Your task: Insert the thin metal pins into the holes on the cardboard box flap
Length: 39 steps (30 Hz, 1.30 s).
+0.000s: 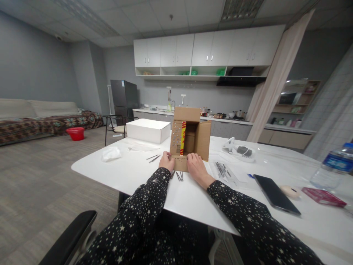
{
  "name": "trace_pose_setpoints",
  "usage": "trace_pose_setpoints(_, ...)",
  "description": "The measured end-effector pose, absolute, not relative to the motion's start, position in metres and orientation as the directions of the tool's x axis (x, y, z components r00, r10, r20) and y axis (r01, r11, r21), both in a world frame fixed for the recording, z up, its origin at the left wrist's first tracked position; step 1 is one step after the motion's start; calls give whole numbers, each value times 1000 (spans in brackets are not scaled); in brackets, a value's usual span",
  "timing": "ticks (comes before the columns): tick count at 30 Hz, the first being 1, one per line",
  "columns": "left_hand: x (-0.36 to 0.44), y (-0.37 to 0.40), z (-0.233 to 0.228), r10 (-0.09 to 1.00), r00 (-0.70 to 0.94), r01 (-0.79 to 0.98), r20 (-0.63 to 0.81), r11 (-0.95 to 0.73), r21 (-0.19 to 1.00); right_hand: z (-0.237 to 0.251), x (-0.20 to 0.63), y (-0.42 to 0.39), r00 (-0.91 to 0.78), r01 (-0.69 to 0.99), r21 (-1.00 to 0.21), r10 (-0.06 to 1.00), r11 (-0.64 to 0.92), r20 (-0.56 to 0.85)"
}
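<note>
Table point(132, 175): carton point(204, 143) at centre; box point(145, 131) to its left, farther back; nails point(178, 176) on the carton's near side, others to its left. Right: phone point(275, 194); packet point(323, 197) right of phone; bottle point(337, 162) beyond packet. Floor, far left: bucket point(75, 134); fridge point(121, 95) behind box.

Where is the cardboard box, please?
The cardboard box stands centrally in the head view, right of the white box, left hand and right hand touching it.

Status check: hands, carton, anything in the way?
Left hand and right hand at opposite sides of lower flap. Carton open, flaps spread. Possible snag: thin rods close to the flap.
</note>
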<state>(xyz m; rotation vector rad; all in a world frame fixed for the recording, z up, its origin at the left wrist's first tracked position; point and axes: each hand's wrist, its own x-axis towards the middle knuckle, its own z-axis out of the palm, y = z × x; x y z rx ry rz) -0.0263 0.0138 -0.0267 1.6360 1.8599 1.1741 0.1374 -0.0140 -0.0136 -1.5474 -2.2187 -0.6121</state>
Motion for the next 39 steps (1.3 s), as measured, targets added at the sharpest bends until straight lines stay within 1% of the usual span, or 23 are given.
trace_pose_setpoints(7, -29, 20, -35, 943, -213, 605, 254, -77, 792, -14, 137, -13, -337, 938, 130, 766, 321, 548)
trace_pose_setpoints(13, -28, 19, -32, 944, -229, 600, 237, -55, 798, -14, 136, -15, -340, 930, 101, 719, 354, 606)
trace_pose_setpoints(18, -27, 21, -33, 945, -244, 603, 219, -29, 797, -12, 136, -16, -335, 921, 79, 672, 381, 661)
trace_pose_setpoints(21, -27, 21, -35, 943, -231, 607, 240, -53, 793, -12, 136, -16, -336, 910, 63, 637, 410, 694)
trace_pose_setpoints(26, -28, 19, -32, 945, -226, 598, 236, -57, 799, -12, 134, -18, -357, 853, 25, 550, 521, 755)
trace_pose_setpoints(29, -27, 18, -30, 946, -230, 597, 229, -49, 801, -10, 132, -22, -439, 784, 28, 522, 620, 731)
trace_pose_setpoints(33, -27, 16, -28, 945, -213, 609, 247, -70, 790, -10, 130, -27, -595, 654, 60, 463, 754, 657)
trace_pose_setpoints(35, -28, 15, -28, 944, -209, 609, 257, -79, 789, -11, 129, -29, -635, 613, 63, 444, 787, 633)
trace_pose_setpoints(39, -27, 16, -28, 942, -223, 616, 251, -64, 786, -12, 127, -33, -663, 566, 44, 423, 823, 618)
